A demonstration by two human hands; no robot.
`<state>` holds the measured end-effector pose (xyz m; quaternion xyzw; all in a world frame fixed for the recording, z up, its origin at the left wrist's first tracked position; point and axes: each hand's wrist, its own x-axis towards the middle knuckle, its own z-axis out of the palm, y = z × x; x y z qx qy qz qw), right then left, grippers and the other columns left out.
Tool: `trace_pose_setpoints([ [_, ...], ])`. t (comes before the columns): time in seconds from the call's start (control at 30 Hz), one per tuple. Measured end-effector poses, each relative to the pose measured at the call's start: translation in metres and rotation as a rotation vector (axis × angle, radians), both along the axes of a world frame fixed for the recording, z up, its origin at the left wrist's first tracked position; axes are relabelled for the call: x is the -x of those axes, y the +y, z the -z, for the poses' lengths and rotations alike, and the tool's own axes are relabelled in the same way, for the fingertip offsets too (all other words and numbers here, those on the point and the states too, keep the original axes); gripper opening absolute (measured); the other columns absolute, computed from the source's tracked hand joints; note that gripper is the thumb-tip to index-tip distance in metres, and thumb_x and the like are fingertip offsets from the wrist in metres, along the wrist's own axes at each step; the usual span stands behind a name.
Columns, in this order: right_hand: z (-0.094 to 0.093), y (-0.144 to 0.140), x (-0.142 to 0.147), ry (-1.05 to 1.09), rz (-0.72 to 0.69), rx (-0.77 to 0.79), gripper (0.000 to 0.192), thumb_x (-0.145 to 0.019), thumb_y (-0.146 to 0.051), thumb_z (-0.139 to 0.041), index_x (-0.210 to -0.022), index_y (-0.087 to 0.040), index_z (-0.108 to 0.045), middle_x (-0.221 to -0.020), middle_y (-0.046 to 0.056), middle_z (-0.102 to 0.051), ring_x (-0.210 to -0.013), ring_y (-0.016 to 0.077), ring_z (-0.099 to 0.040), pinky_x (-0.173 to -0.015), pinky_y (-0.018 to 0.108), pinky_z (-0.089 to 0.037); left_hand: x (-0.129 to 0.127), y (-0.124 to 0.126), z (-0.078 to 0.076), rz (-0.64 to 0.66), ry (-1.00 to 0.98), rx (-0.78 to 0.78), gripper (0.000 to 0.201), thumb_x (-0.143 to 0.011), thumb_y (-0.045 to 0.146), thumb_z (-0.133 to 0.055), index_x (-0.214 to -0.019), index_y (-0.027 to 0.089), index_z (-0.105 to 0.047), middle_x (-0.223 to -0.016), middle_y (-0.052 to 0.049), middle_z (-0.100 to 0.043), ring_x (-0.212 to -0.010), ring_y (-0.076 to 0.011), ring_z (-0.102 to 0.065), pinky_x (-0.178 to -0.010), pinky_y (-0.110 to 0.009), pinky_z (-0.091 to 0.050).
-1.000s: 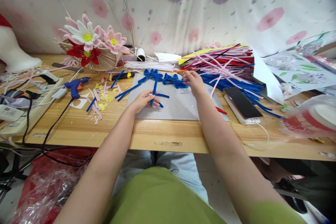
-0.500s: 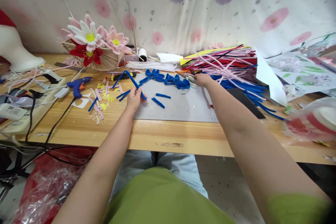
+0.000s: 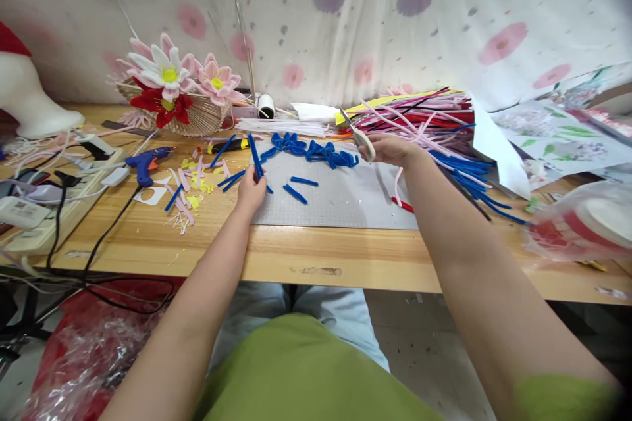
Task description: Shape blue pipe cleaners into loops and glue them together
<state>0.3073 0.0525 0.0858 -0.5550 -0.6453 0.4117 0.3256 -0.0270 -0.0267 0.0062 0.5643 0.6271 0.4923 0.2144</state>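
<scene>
My left hand (image 3: 252,191) is closed on blue pipe cleaners (image 3: 255,155) that stick up from the fingers above the left edge of the grey cutting mat (image 3: 340,207). In my right hand (image 3: 390,148) is a pair of scissors (image 3: 364,143) with pale handles, its blades pointing up and away to the left. Curled blue pipe-cleaner shapes (image 3: 330,154) lie along the back of the mat between my hands. Two short blue pieces (image 3: 295,194) rest on the mat, and others lie on the wood left of my left hand.
A blue glue gun (image 3: 143,164) and a power strip (image 3: 64,204) with cables are at left. Flowers on a woven fan (image 3: 202,117) stand behind. Bundled pipe cleaners (image 3: 419,115) lie at back right, a bagged tub (image 3: 587,223) at far right. Pink and yellow scraps (image 3: 195,187) litter the left.
My right hand has lifted the scissors from the back of the mat. In my left hand, the blue pipe cleaners have swung more upright.
</scene>
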Motion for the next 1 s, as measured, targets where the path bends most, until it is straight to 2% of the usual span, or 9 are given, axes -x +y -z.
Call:
trace_pose_setpoints([
  [0.13, 0.005, -0.016, 0.043, 0.009, 0.091, -0.029, 0.034, -0.060, -0.036, -0.075, -0.076, -0.015, -0.054, -0.062, 0.000, -0.055, -0.053, 0.0086, -0.049, -0.049, 0.022, -0.038, 0.001, 0.000, 0.000, 0.051, -0.008, 0.033, 0.013, -0.075, 0.026, -0.052, -0.084, 0.018, -0.057, -0.070, 0.001, -0.054, -0.061, -0.0113, -0.049, -0.060, -0.023, -0.039],
  [0.2, 0.006, -0.024, 0.064, 0.103, 0.027, -0.013, 0.034, -0.066, -0.043, -0.070, -0.077, -0.016, -0.053, -0.064, 0.001, -0.058, -0.053, 0.0082, -0.049, -0.046, 0.021, -0.036, -0.001, 0.000, -0.001, 0.067, -0.061, 0.034, 0.017, -0.077, 0.032, -0.051, -0.079, 0.017, -0.059, -0.069, 0.000, -0.054, -0.061, -0.0114, -0.050, -0.060, -0.023, -0.040],
  [0.3, 0.008, -0.034, 0.087, 0.193, -0.078, 0.010, 0.036, -0.069, -0.049, -0.065, -0.068, -0.017, -0.049, -0.055, -0.001, -0.053, -0.046, 0.0069, -0.045, -0.041, 0.019, -0.031, -0.009, -0.002, -0.004, 0.109, -0.275, 0.061, 0.026, -0.081, 0.038, -0.046, -0.073, 0.016, -0.059, -0.066, 0.000, -0.053, -0.061, -0.0106, -0.052, -0.061, -0.023, -0.043],
  [0.4, 0.011, -0.040, 0.099, 0.220, -0.136, 0.095, 0.040, -0.066, -0.053, -0.067, -0.066, -0.017, -0.047, -0.052, -0.002, -0.050, -0.045, 0.0074, -0.046, -0.038, 0.019, -0.030, -0.016, -0.005, -0.008, 0.158, -0.511, 0.109, 0.022, -0.078, 0.036, -0.052, -0.078, 0.015, -0.059, -0.067, 0.001, -0.052, -0.058, -0.0084, -0.051, -0.058, -0.022, -0.045],
  [0.5, 0.014, -0.043, 0.105, 0.334, -0.297, 0.240, 0.043, -0.068, -0.058, -0.062, -0.072, -0.017, -0.048, -0.057, -0.002, -0.051, -0.050, 0.0093, -0.050, -0.041, 0.020, -0.034, -0.017, -0.004, -0.013, 0.090, -0.515, 0.126, 0.018, -0.071, 0.026, -0.058, -0.084, 0.014, -0.063, -0.067, 0.002, -0.052, -0.052, -0.0061, -0.046, -0.049, -0.019, -0.042],
  [0.6, 0.017, -0.042, 0.107, 0.448, -0.518, 0.413, 0.048, -0.077, -0.064, -0.046, -0.079, -0.016, -0.052, -0.065, 0.001, -0.054, -0.058, 0.0117, -0.055, -0.045, 0.021, -0.039, -0.012, 0.000, -0.019, -0.008, -0.467, 0.172, 0.017, -0.069, 0.021, -0.058, -0.080, 0.012, -0.066, -0.069, -0.001, -0.057, -0.051, -0.0061, -0.045, -0.043, -0.018, -0.038],
  [0.7, 0.021, -0.038, 0.109, 0.509, -0.680, 0.616, 0.060, -0.082, -0.067, -0.029, -0.088, -0.013, -0.056, -0.072, 0.005, -0.058, -0.065, 0.0149, -0.058, -0.049, 0.024, -0.043, -0.005, 0.005, -0.025, -0.069, -0.450, 0.250, 0.015, -0.066, 0.020, -0.058, -0.076, 0.012, -0.067, -0.066, -0.002, -0.057, -0.052, -0.0075, -0.047, -0.042, -0.019, -0.037],
  [0.8, 0.028, -0.033, 0.113, 0.553, -0.826, 0.740, 0.071, -0.081, -0.070, -0.022, -0.098, -0.009, -0.055, -0.077, 0.010, -0.061, -0.070, 0.0184, -0.060, -0.048, 0.024, -0.042, 0.002, 0.008, -0.031, -0.116, -0.426, 0.305, 0.013, -0.064, 0.019, -0.059, -0.072, 0.011, -0.066, -0.062, -0.002, -0.056, -0.052, -0.0082, -0.048, -0.042, -0.019, -0.038],
  [1.0, 0.040, -0.033, 0.131, 0.563, -0.983, 0.861, 0.077, -0.079, -0.072, -0.016, -0.099, -0.008, -0.053, -0.085, 0.016, -0.064, -0.077, 0.0224, -0.063, -0.053, 0.028, -0.049, 0.002, 0.005, -0.037, -0.037, -0.436, 0.337, 0.014, -0.062, 0.019, -0.058, -0.071, 0.012, -0.066, -0.065, -0.003, -0.057, -0.054, -0.0092, -0.049, -0.043, -0.020, -0.038],
])
